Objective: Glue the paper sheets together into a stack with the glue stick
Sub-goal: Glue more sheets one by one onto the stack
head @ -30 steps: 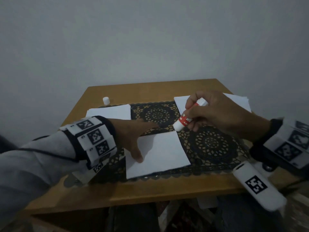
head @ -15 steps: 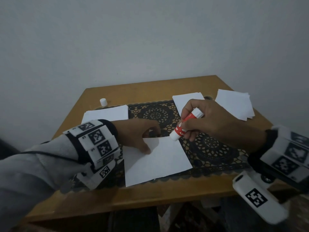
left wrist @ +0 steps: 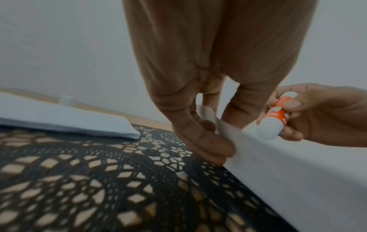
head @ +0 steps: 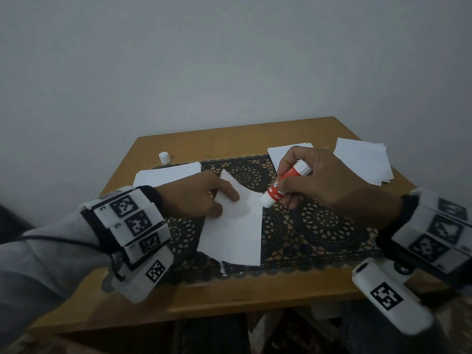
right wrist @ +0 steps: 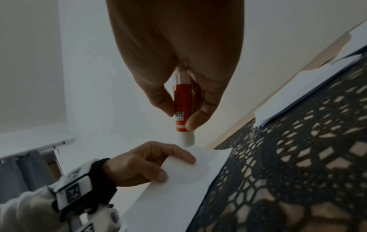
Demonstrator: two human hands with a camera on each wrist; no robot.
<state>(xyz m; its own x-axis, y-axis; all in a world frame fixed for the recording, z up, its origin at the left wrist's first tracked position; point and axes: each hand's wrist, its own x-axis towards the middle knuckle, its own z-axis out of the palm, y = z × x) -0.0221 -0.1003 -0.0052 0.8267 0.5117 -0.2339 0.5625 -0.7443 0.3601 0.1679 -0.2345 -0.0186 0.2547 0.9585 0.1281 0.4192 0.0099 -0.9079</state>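
A sheet (head: pixel 235 233) on the mat (head: pixel 319 226) is pinched at its far left corner by the left hand (head: pixel 194 200), thumb under, fingers curled over, so that the corner is lifted. The glue stick (head: pixel 283 186) is gripped by the curled fingers of the right hand (head: pixel 321 180), tip down, touching or just above the sheet's far edge. The cap (head: pixel 164 157) is off and stands on the table (head: pixel 229 302). Gluing appears to be at an early stage: loose piles (head: pixel 168 173) remain at left and far right, and possibly a second sheet lies beneath. Open mat is available right of the sheet; the sheet's near edge lies close to the mat border.
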